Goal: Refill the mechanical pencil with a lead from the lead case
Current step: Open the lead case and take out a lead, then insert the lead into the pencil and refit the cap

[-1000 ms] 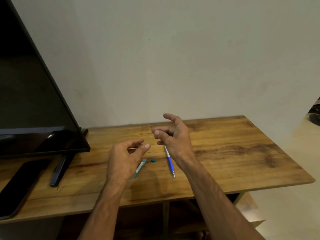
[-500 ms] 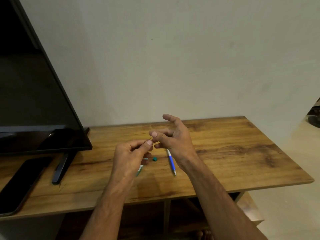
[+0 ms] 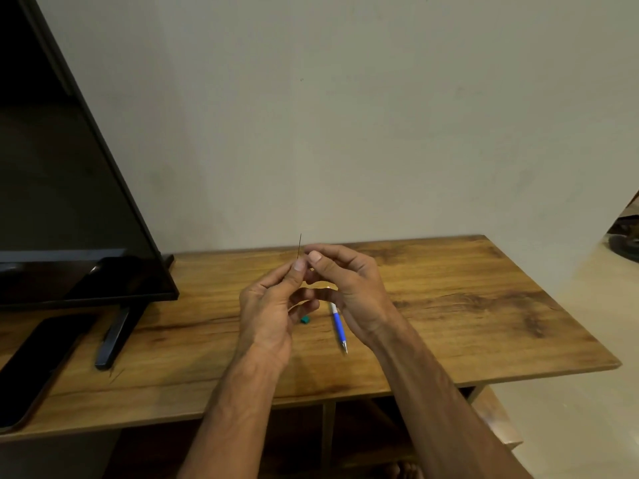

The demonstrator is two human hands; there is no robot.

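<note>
A thin dark lead (image 3: pixel 299 246) stands upright, pinched at its lower end by my left hand (image 3: pixel 273 305) between thumb and forefinger. My right hand (image 3: pixel 349 288) is curled right beside it, with thumb and forefinger touching the left fingertips; whether they also grip the lead is unclear. Both hands hover above the wooden table (image 3: pixel 449 305). The blue and white mechanical pencil (image 3: pixel 338 323) lies on the table under my right hand, tip toward me. A small teal cap (image 3: pixel 305 319) lies next to it. My left hand hides the lead case.
A black TV screen (image 3: pixel 62 188) stands at the left on a slanted foot (image 3: pixel 117 333). A dark phone (image 3: pixel 34 368) lies near the table's front left edge. A wall rises just behind the table, and an open shelf (image 3: pixel 345 437) sits below it.
My right hand carried the lead to my left hand, which closed its fingertips on it. Both hands rose a little and came together, and the lead now points straight up.
</note>
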